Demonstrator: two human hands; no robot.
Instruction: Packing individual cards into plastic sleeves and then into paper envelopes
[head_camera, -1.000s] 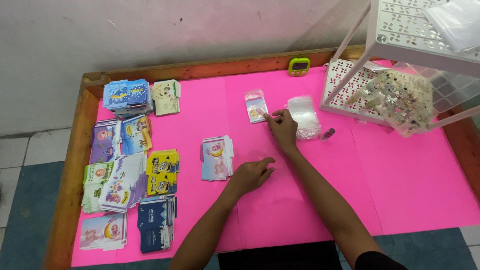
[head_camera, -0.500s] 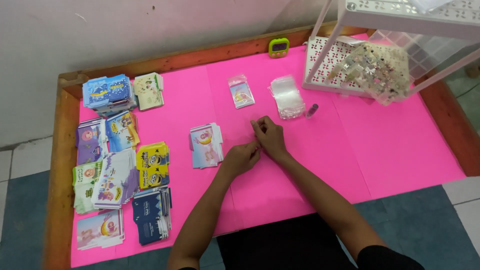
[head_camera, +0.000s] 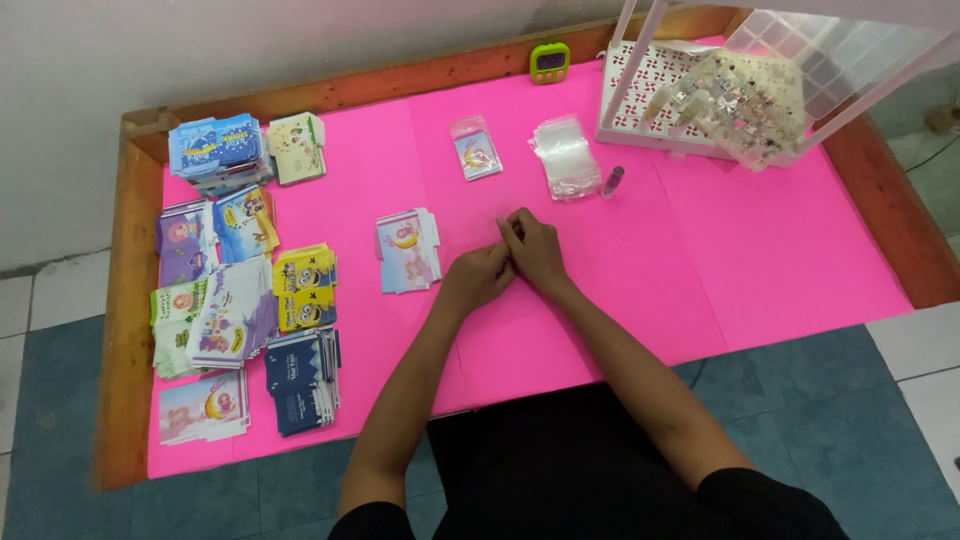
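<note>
Both hands meet fingertip to fingertip at the middle of the pink table (head_camera: 640, 300): the left hand (head_camera: 478, 276) and right hand (head_camera: 533, 247) have fingers pinched together, on what I cannot tell. A small card stack (head_camera: 407, 250) lies at nine o'clock, clear bags (head_camera: 563, 155) at one o'clock. Grey wall beyond.
</note>
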